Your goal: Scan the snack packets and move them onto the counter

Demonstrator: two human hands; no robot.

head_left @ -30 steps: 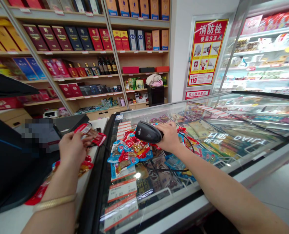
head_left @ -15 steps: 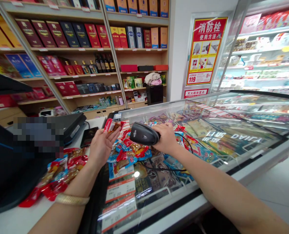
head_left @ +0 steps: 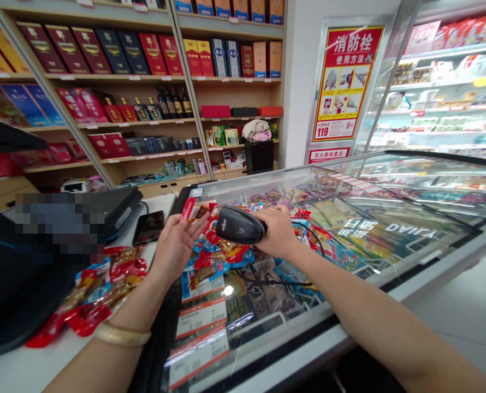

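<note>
My right hand point(head_left: 279, 232) is wrapped round a black barcode scanner point(head_left: 239, 225), its head pointing left above the freezer's glass lid. Just left of the scanner, my left hand point(head_left: 177, 243) holds a red snack packet point(head_left: 200, 210) by its edge, with the other fingers stretched out. Under and behind the scanner, a pile of red and blue snack packets point(head_left: 216, 256) lies on the glass. A second heap of similar packets point(head_left: 104, 289) rests on the white counter, left of my left forearm.
A black phone point(head_left: 148, 227) lies on the counter beside a dark device point(head_left: 122, 210). The scanner's cable point(head_left: 276, 283) loops over the glass freezer lid point(head_left: 349, 180). A black monitor point(head_left: 17, 262) stands at the left. Shelves of boxes point(head_left: 144, 79) rise behind.
The snack packet in my left hand has tilted and shifted slightly right, closer to the scanner. The scanner stays almost in place in my right hand. The view has moved slightly.
</note>
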